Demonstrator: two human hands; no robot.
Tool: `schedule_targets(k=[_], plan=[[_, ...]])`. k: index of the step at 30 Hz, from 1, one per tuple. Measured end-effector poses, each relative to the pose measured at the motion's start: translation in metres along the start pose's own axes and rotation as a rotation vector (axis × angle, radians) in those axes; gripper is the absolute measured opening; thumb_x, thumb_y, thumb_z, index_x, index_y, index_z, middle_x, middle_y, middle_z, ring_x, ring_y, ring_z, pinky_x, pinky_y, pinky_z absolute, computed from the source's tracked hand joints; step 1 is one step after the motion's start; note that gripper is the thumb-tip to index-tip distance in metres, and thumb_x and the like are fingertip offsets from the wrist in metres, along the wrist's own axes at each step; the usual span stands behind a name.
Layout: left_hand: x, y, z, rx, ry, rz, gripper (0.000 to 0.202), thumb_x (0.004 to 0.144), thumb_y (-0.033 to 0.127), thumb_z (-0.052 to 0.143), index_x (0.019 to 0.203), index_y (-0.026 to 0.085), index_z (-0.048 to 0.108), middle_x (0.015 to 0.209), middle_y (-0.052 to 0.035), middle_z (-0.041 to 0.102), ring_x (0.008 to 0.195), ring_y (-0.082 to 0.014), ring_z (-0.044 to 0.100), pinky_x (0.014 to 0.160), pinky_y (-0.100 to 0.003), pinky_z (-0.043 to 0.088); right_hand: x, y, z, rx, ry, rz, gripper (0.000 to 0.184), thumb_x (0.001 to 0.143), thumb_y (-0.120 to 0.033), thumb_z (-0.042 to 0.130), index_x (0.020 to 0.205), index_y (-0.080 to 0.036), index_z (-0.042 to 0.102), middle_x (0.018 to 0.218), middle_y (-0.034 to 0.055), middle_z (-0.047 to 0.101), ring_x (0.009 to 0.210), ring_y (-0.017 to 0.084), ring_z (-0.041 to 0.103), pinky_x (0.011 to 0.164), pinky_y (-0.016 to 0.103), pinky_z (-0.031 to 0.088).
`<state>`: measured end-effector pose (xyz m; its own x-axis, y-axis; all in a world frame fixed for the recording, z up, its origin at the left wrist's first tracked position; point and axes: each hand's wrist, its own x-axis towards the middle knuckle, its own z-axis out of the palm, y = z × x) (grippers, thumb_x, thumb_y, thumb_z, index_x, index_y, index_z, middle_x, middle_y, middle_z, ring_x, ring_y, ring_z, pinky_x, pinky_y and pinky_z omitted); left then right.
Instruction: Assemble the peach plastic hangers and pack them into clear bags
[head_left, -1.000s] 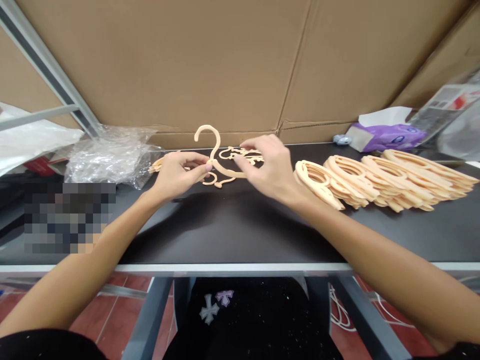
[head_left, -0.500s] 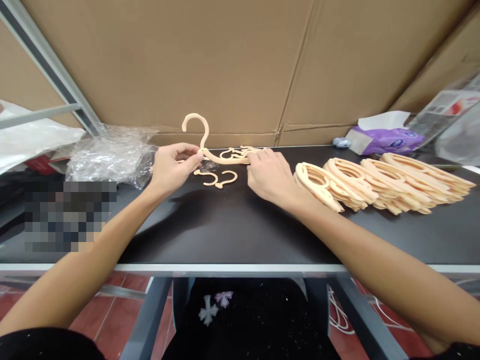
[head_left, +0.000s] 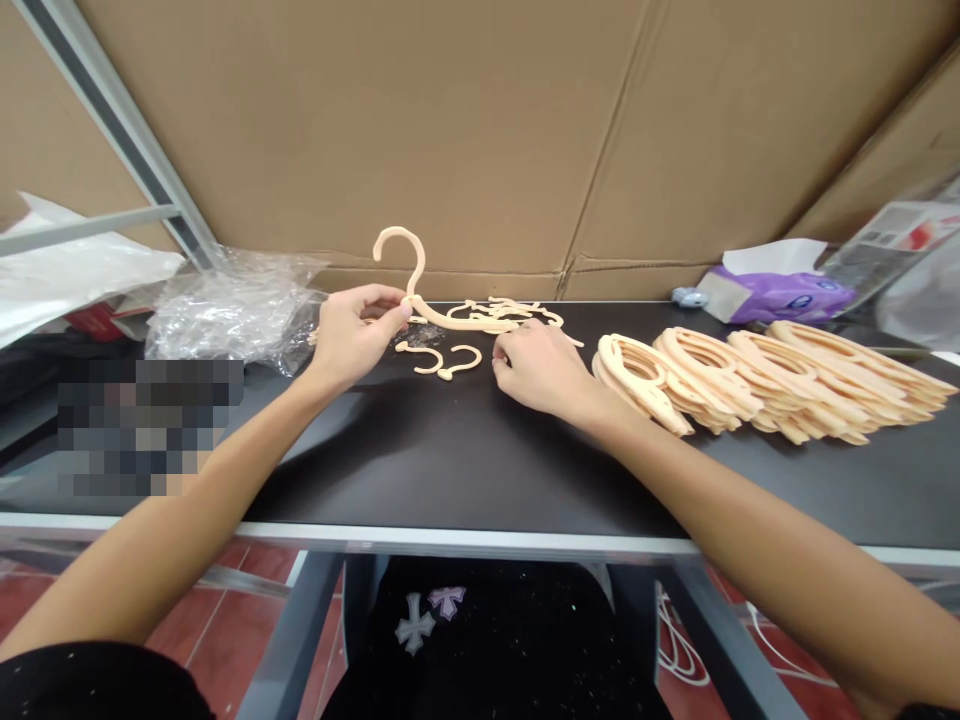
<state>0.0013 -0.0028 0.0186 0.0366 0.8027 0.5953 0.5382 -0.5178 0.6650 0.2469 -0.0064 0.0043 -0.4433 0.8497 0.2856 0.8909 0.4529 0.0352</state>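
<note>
My left hand [head_left: 360, 335] pinches a cream plastic hanger [head_left: 457, 322] where its hook joins the body. The hook stands upright above my fingers, and one arm of the hanger stretches right toward my other hand. My right hand [head_left: 541, 368] is beside that arm's end, its fingers loosely bent and apart; whether a fingertip still touches the arm is hard to see. In front of the hanger, two loose hooks [head_left: 457, 362] lie on the black table [head_left: 450, 450]. More loose hooks [head_left: 517, 305] lie in a heap behind it.
Several stacks of cream hanger bodies [head_left: 701, 370] lean in a row at the right. Behind them are a purple tissue pack [head_left: 787, 295] and a small bluish item [head_left: 688, 297]. Crumpled clear plastic bags [head_left: 232, 310] lie at the left. A cardboard wall [head_left: 480, 130] closes the back.
My right hand has lowered slightly from the hanger's arm, so more of the arm and the heap of hooks shows. The left hand keeps its pinch. The view has shifted a little.
</note>
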Motion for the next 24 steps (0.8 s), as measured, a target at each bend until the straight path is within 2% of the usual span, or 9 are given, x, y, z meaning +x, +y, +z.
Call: schedule_targets(k=[2,6,10,15,19,24], plan=[[-0.001,0.002,0.001,-0.034,0.019,-0.025,0.032,0.085,0.046,0.074,0.098,0.017,0.077,0.093,-0.0091,0.08,0.08,-0.0235,0.077,0.077,-0.036,0.065,-0.001,-0.003,-0.005,0.012,-0.024,0.026,0.028,0.092,-0.018,0.05,0.098,-0.013,0.077,0.105,0.0173,0.078,0.107,0.034,0.068,0.088,0.042,0.048],[-0.002,0.005,0.003,-0.084,0.031,-0.053,0.028,0.081,0.042,0.075,0.095,0.018,0.078,0.09,-0.0074,0.08,0.078,-0.0227,0.077,0.077,-0.036,0.065,-0.001,-0.003,-0.007,0.007,-0.078,0.047,0.031,0.096,-0.025,0.05,0.107,-0.013,0.076,0.113,0.0187,0.077,0.105,0.035,0.071,0.084,0.041,0.048],[-0.002,0.004,0.003,-0.096,0.027,-0.052,0.027,0.081,0.04,0.075,0.096,0.017,0.077,0.091,-0.0077,0.08,0.078,-0.0229,0.077,0.076,-0.036,0.065,-0.002,-0.002,-0.007,0.027,-0.084,0.063,0.035,0.091,-0.014,0.047,0.113,-0.015,0.074,0.116,0.0178,0.077,0.104,0.035,0.072,0.075,0.038,0.047],[0.001,0.0,0.0,-0.006,0.079,-0.057,0.023,0.084,0.038,0.071,0.097,0.02,0.076,0.091,-0.0058,0.08,0.082,-0.0224,0.076,0.078,-0.036,0.064,-0.005,-0.002,-0.016,0.161,0.01,0.137,0.046,0.088,-0.012,0.05,0.131,-0.018,0.066,0.12,0.015,0.076,0.104,0.034,0.07,0.071,0.036,0.045],[0.002,-0.001,-0.001,0.028,0.094,-0.065,0.021,0.086,0.036,0.07,0.098,0.019,0.076,0.09,-0.0055,0.079,0.08,-0.0218,0.076,0.075,-0.034,0.064,-0.005,0.0,-0.021,0.251,0.105,0.149,0.041,0.087,-0.014,0.052,0.125,-0.017,0.068,0.113,0.0127,0.076,0.096,0.029,0.069,0.071,0.034,0.042],[0.003,-0.002,-0.003,0.124,0.153,-0.015,0.023,0.086,0.032,0.07,0.103,0.018,0.075,0.09,-0.0058,0.078,0.079,-0.0195,0.074,0.076,-0.032,0.062,-0.002,0.003,-0.015,0.368,0.274,0.131,0.038,0.083,-0.017,0.056,0.118,-0.015,0.071,0.092,0.0084,0.076,0.083,0.024,0.066,0.073,0.034,0.042]])
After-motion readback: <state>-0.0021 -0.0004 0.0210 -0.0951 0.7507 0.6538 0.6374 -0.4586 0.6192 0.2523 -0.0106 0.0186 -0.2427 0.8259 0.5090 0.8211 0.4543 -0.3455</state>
